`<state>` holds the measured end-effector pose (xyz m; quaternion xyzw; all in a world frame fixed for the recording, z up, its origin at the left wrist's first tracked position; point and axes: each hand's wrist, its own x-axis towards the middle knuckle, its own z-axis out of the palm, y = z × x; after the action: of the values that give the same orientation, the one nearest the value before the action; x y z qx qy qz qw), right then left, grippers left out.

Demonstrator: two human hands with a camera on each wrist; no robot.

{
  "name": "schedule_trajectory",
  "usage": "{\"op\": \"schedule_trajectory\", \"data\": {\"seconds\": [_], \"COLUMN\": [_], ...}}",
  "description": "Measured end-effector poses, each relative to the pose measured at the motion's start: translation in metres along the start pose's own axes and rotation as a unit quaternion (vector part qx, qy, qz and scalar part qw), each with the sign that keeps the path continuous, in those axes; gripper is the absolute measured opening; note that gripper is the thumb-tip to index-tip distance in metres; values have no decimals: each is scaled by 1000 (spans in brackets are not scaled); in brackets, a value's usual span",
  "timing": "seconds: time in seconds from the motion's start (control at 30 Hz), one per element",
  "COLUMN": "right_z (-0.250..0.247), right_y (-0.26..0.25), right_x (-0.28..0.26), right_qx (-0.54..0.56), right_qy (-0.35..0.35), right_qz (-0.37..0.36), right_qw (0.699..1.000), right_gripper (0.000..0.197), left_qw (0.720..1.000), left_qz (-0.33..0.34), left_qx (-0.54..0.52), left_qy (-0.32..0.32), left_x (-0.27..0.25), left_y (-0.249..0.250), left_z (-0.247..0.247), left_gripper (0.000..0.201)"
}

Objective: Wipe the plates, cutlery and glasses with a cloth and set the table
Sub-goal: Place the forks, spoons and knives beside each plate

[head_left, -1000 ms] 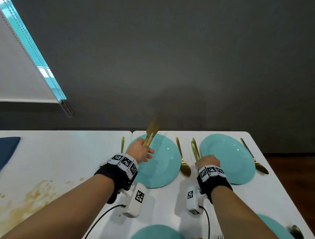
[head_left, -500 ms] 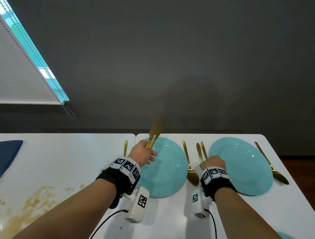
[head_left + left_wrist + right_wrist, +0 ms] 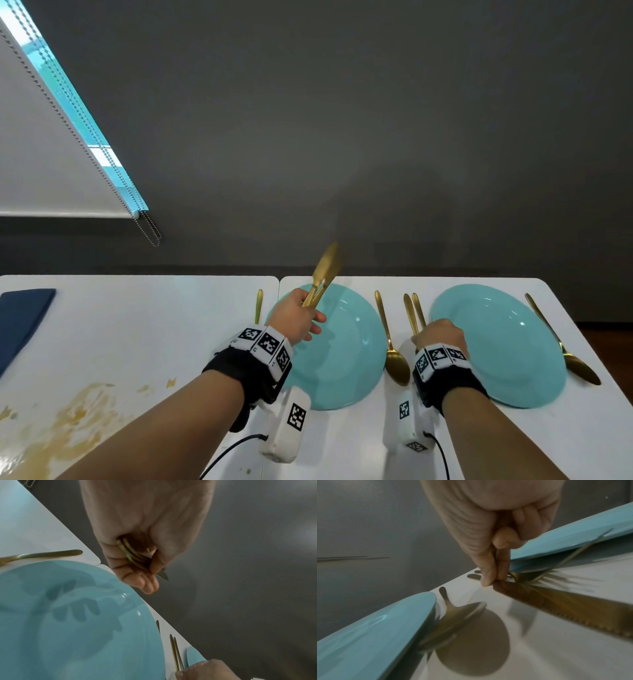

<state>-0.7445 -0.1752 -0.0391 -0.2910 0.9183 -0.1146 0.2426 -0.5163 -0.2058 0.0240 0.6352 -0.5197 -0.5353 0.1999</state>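
From the head: table-setting under way, left hand (image 3: pixel 297 318) above the left plate (image 3: pixel 337 356) gripping a bundle of gold cutlery (image 3: pixel 322 274), right hand (image 3: pixel 440 334) down between the plates. From the left wrist: fingers (image 3: pixel 137 580) curled tight round several handles (image 3: pixel 132 555). From the right wrist: thumb and forefinger pinching a knife (image 3: pixel 565 605) on the table (image 3: pixel 556 649) beside a fork (image 3: pixel 539 577) — next, probably squaring it by the right plate (image 3: pixel 573 534), gently.

Spoon (image 3: pixel 394 339) between two plates (image 3: pixel 339 346) (image 3: pixel 496 346); cloth (image 3: pixel 20 318) far left.
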Motion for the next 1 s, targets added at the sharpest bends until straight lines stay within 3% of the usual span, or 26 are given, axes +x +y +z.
{"op": "schedule_trajectory", "data": {"seconds": [0.3,0.43,0.53,0.67,1.0], "right_z": [-14,-33,-41,-39,-38], "right_y": [-4,-14,-16,-14,36], "right_x": [-17,-46,-82,-134,-233], "right_qx": [-5,-48,80,192,297], "right_qy": [12,-54,-134,-213,-177], "right_qz": [9,-92,-156,-154,-82], "right_qw": [1000,993,975,946,935], "right_gripper": [25,31,22,15,16], "left_qw": [1000,997,994,992,975], "left_qz": [-23,-43,-44,-21,10], "left_qx": [-18,-68,-99,-106,-134], "left_qy": [-9,-16,-29,-63,-175], "left_x": [-18,-35,-52,-80,-170], "left_y": [-5,-6,-6,-7,-41], "left_z": [1,5,11,18,29], "left_gripper": [12,14,15,12,14]}}
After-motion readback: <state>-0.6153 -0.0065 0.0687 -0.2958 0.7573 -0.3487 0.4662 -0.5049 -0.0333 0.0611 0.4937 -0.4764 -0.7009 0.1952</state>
